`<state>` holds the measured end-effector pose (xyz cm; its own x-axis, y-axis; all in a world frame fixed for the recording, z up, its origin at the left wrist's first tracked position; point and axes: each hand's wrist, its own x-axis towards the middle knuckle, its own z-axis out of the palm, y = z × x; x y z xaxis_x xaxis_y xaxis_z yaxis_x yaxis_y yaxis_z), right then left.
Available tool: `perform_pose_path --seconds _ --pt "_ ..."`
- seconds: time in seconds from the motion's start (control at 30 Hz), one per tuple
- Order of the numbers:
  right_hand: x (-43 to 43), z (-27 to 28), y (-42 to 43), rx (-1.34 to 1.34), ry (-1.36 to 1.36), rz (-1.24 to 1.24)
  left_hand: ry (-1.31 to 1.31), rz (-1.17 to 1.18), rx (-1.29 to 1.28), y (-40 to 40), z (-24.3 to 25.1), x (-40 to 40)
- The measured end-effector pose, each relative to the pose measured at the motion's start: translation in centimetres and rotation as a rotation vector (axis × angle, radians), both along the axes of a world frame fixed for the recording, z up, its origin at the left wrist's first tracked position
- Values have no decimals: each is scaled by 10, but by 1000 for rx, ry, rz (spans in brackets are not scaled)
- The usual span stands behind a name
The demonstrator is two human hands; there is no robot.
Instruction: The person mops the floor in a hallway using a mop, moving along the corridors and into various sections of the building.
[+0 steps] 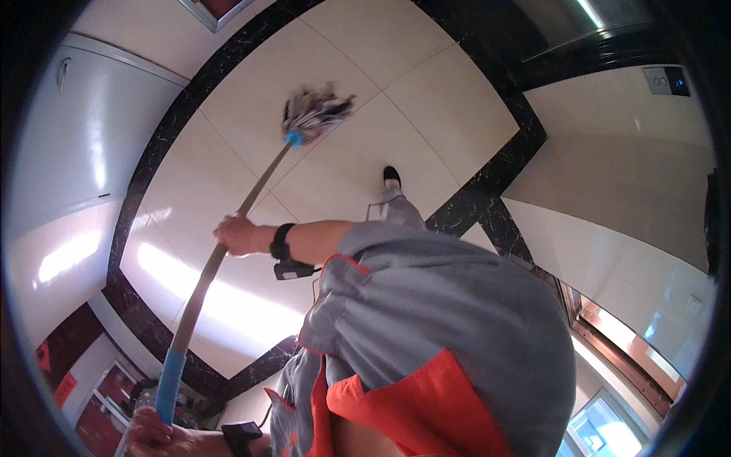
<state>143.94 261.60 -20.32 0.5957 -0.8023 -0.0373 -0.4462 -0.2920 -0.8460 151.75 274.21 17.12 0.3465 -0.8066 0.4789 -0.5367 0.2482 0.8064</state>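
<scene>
A string mop's head (317, 111), grey and multicoloured with a blue collar, rests on the pale tiled floor, slightly blurred. Its wooden pole (200, 291) slants down to the lower left and ends in a blue grip (170, 383). Around the middle of the pole closes my right hand (237, 234), with a black band and a small device at the wrist. My left hand (151, 434) holds the end of the blue grip at the lower left, and it too wears a black wrist device (243, 437).
Dark marble borders (488, 183) frame the pale floor tiles (411, 154). My black shoe (392, 173) is on the floor. A white door (85, 131) stands on the left. At the upper right are a dark glossy panel (548, 28) and a wall-mounted call plate (665, 81).
</scene>
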Motion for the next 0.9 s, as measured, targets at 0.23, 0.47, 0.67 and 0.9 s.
perform_pose_path --seconds 0.23,0.47,0.67,0.9 --pt "33 16 29 60 40 241 -89 312 -146 9 4 5" --pt "-88 -59 19 40 218 70 -581 188 206 18 -96 47" --pt "-243 -148 -5 -172 284 -450 102 -113 426 -61 -197 -63" --pt "-379 -138 17 -105 322 -935 87 -712 402 -135 -197 -206"
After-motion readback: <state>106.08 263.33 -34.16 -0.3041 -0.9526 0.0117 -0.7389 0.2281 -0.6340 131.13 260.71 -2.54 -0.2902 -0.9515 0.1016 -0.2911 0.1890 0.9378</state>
